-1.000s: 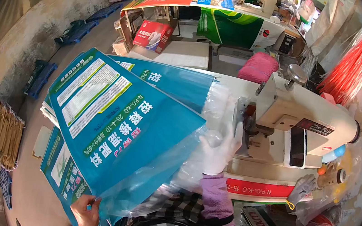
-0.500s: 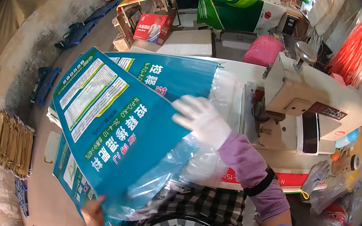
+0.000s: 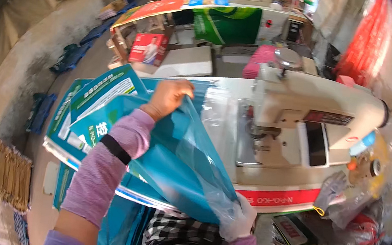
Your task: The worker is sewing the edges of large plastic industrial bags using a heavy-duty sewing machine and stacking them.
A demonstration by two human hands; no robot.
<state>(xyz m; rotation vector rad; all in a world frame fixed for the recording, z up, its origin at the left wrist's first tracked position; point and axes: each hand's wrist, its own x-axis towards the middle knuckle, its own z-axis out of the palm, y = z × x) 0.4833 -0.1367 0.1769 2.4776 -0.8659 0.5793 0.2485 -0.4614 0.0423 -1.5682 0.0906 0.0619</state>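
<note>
My bare left hand (image 3: 168, 99) is closed on the upper edge of a teal printed woven bag (image 3: 177, 154) with a clear plastic liner. In a white glove, my right hand (image 3: 241, 220) grips the liner's corner low down, by my checkered apron (image 3: 176, 234). Between both hands the bag is stretched and partly folded over. Beneath it lies a stack of similar teal bags (image 3: 64, 127) on the worktable. To the right of the bag stands a white industrial sewing machine (image 3: 303, 99).
Behind the table is a red box (image 3: 149, 48) beside a grey-white board (image 3: 186, 62). Red strands (image 3: 367, 41) hang at the right. A dark phone (image 3: 317, 144) rests against the machine. Tied brown bundles (image 3: 11, 175) stand on the floor at left.
My left hand has swung up from the lower left to the bag's far edge. My right hand has come down toward me and now grips the liner. The bag is folded over.
</note>
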